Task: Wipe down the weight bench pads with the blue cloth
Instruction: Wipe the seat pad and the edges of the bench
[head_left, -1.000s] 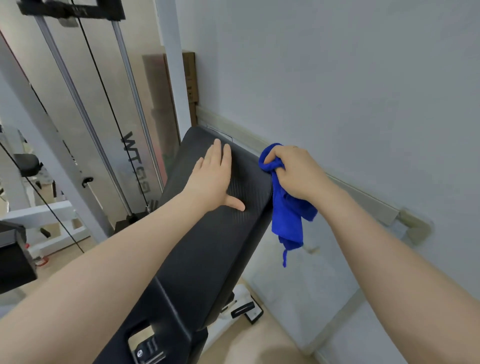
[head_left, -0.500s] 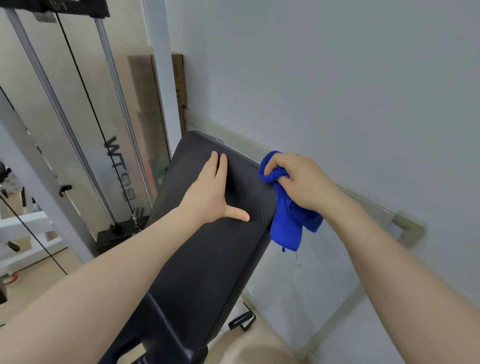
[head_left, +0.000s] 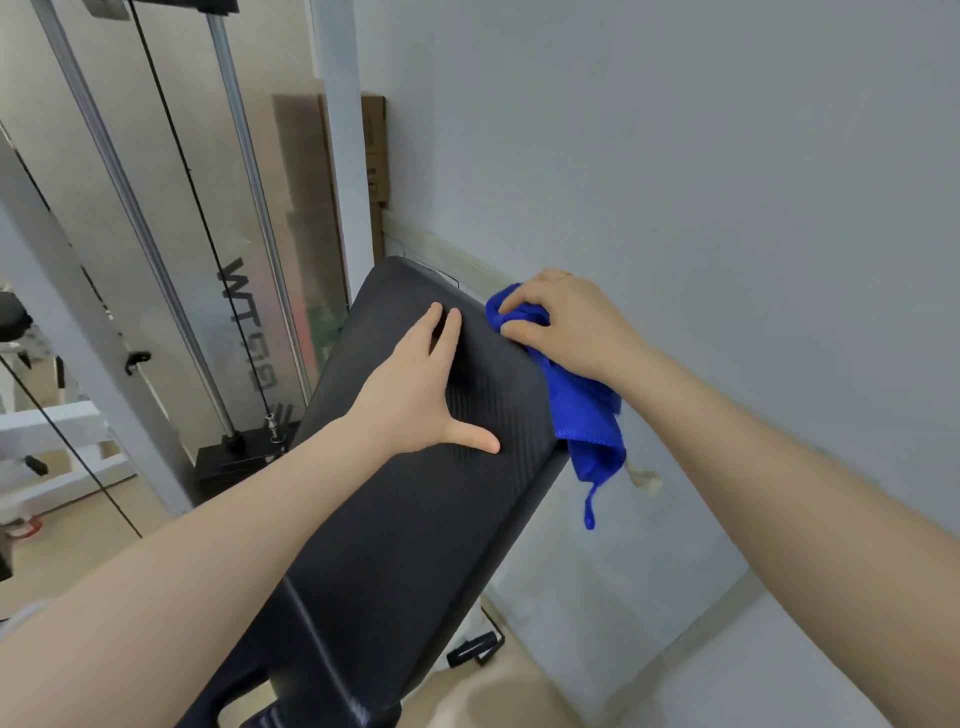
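The black textured bench pad (head_left: 405, 519) slopes up away from me toward the wall. My left hand (head_left: 421, 389) lies flat on its upper part, fingers straight and thumb spread. My right hand (head_left: 566, 322) grips the blue cloth (head_left: 587, 415) against the pad's right edge near the top. Most of the cloth hangs down beside the pad, a thin strand dangling lowest.
A grey wall (head_left: 727, 208) with a pale rail (head_left: 447, 249) runs close along the pad's right side. A cable machine (head_left: 156, 234) with steel guide rods, cables and a weight stack (head_left: 244, 457) stands to the left. The bench's foot (head_left: 472, 649) rests on the beige floor.
My right hand has slid the cloth up along the pad's right edge toward the top. My left hand has stayed flat on the pad.
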